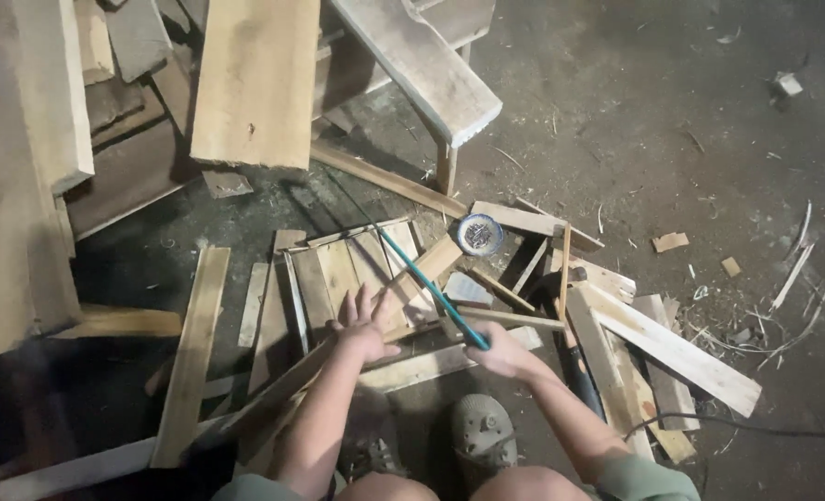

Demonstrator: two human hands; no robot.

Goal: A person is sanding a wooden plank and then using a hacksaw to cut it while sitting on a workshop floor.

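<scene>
Far left, big planks (pixel 23 139) lean in a stack; a long slat (pixel 190 357) lies on the dark floor (pixel 672 121) beside them; left hand (pixel 364 327) lies flat, fingers spread, palm pressing down on a small panel of nailed slats (pixel 343 278), holding nothing, just pinning it; panel sits mid-floor in front of the person's knees, resting on loose strips; right hand (pixel 498 351) is closed round the handle of a teal-bladed handsaw (pixel 426 283), blade running up-left across the panel's right part, touching or just above the wood, cannot tell which; a foot in a grey shoe (pixel 483 431) is planted below the hands; judged step: sawing the panel, cut depth not visible; next stroke likely calls for firm downward pressure from the left hand, fingers kept clear of the blade line; right of the saw, a round blue-rimmed tin (pixel 479 234), more offcuts (pixel 672 353), a black cable (pixel 755 429) at far right
</scene>
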